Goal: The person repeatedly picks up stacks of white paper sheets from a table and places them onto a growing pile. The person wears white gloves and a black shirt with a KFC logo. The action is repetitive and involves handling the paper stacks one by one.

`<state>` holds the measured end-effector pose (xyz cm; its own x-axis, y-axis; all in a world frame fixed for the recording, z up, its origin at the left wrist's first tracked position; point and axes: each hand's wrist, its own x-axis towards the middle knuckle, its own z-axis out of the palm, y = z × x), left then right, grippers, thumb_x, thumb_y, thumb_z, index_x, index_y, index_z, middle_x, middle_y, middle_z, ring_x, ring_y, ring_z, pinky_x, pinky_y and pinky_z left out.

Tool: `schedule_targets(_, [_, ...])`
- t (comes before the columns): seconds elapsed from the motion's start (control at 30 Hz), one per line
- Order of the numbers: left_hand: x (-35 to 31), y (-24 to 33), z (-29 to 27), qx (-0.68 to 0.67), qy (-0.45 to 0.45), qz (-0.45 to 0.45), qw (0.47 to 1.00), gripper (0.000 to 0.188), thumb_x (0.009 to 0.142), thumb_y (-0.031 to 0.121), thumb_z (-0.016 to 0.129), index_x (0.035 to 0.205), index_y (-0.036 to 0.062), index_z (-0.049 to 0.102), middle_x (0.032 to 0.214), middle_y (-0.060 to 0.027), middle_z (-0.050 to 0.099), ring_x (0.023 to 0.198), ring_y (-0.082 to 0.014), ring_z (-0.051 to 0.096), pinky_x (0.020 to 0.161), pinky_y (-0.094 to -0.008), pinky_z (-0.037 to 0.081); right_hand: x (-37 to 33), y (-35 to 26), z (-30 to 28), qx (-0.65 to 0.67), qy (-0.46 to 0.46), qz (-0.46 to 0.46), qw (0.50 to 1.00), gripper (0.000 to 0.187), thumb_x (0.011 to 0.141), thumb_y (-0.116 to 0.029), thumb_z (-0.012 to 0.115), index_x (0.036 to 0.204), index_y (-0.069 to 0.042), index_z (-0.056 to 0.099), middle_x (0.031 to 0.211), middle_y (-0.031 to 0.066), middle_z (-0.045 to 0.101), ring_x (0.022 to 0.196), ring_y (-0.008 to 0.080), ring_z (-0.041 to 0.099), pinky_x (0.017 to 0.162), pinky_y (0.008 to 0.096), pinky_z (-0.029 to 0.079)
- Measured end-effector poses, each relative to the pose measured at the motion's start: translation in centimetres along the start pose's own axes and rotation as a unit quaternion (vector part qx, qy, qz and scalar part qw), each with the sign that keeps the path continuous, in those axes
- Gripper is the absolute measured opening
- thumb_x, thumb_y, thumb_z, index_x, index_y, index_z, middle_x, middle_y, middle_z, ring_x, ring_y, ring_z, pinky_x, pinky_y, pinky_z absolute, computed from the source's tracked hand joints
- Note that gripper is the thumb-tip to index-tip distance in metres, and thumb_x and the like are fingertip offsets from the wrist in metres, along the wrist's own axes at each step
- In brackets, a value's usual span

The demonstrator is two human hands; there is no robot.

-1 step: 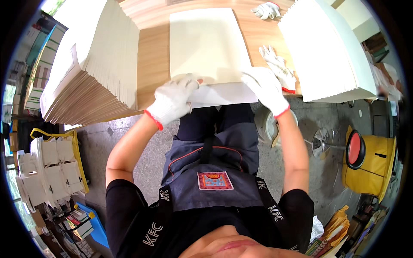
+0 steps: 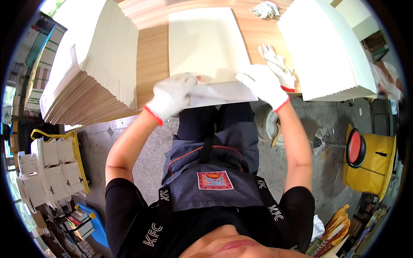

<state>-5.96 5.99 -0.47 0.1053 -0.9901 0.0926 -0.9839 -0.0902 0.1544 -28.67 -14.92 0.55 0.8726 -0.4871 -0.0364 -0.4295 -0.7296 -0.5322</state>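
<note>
A cream sheet of paper or thin card (image 2: 206, 43) lies lengthwise on the wooden table in front of me. Along its near edge a white strip (image 2: 221, 95) hangs slightly over the table's edge; whether it is a fold or a separate sheet I cannot tell. My left hand (image 2: 172, 95), in a white glove with a red cuff, is closed at the strip's left end, a bare fingertip showing. My right hand (image 2: 262, 85), gloved alike, rests with fingers stretched over the strip's right end, its thumb hidden.
Tall paper stacks flank the sheet, one at left (image 2: 103, 64) and one at right (image 2: 322, 51). A spare glove (image 2: 277, 66) lies beside my right hand, another (image 2: 264, 9) farther back. Below the table's edge stand a round white container (image 2: 264, 120) and a red-topped stool (image 2: 355, 148).
My right hand has shifted slightly left and up along the near edge. My left hand has moved slightly up and left. The sheet stays nearly in place.
</note>
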Motion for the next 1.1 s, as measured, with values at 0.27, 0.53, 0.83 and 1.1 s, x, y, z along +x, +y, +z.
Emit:
schedule_targets(0.27, [5.4, -5.4, 1.3, -0.172, -0.097, -0.216, 0.956, 0.006, 0.086, 0.011, 0.063, 0.084, 0.0049, 0.064, 0.080, -0.0040, 0.069, 0.088, -0.0150, 0.070, 0.067, -0.0338, 0.050, 6.3, 2.5, -0.3, -0.134, -0.029, 0.005, 0.990, 0.055, 0.083, -0.064, 0.065, 0.108, -0.015, 0.073, 0.105, 0.0120, 0.072, 0.093, 0.0268, 0.065, 0.086, 0.0349, 0.048])
schedule_targets(0.53, [6.4, -5.0, 0.1, -0.150, -0.182, -0.185, 0.954, 0.015, 0.083, 0.012, 0.068, 0.078, 0.0053, 0.056, 0.075, -0.0036, 0.069, 0.083, -0.0192, 0.071, 0.066, -0.0355, 0.050, 5.9, 4.2, 3.7, 0.047, 0.075, 0.016, 0.996, 0.036, 0.081, -0.045, 0.073, 0.082, -0.009, 0.072, 0.079, 0.0086, 0.067, 0.076, 0.0217, 0.063, 0.072, 0.0361, 0.048])
schedule_targets(0.83, [15.0, 0.4, -2.5, 0.202, -0.407, 0.186, 0.871, 0.106, 0.069, 0.011, 0.084, 0.149, 0.0546, 0.030, 0.134, -0.0049, 0.052, 0.109, -0.0277, 0.064, 0.083, -0.0379, 0.056, 6.2, 4.6, 4.9, 0.031, 0.157, -0.066, 0.985, 0.037, 0.084, -0.045, 0.071, 0.079, -0.008, 0.066, 0.077, 0.0136, 0.065, 0.076, 0.0321, 0.064, 0.069, 0.0427, 0.049])
schedule_targets(1.1, [16.6, 0.9, -1.8, 0.167, -0.442, 0.195, 0.860, 0.124, 0.057, 0.003, 0.089, 0.149, 0.0584, 0.027, 0.135, -0.0064, 0.055, 0.120, -0.0316, 0.059, 0.095, -0.0414, 0.054, -1.9, 11.0, 1.0, -0.448, 0.239, 0.154, 0.848, 0.033, 0.091, -0.033, 0.066, 0.116, -0.011, 0.068, 0.105, 0.0147, 0.068, 0.100, 0.0272, 0.063, 0.088, 0.0423, 0.050])
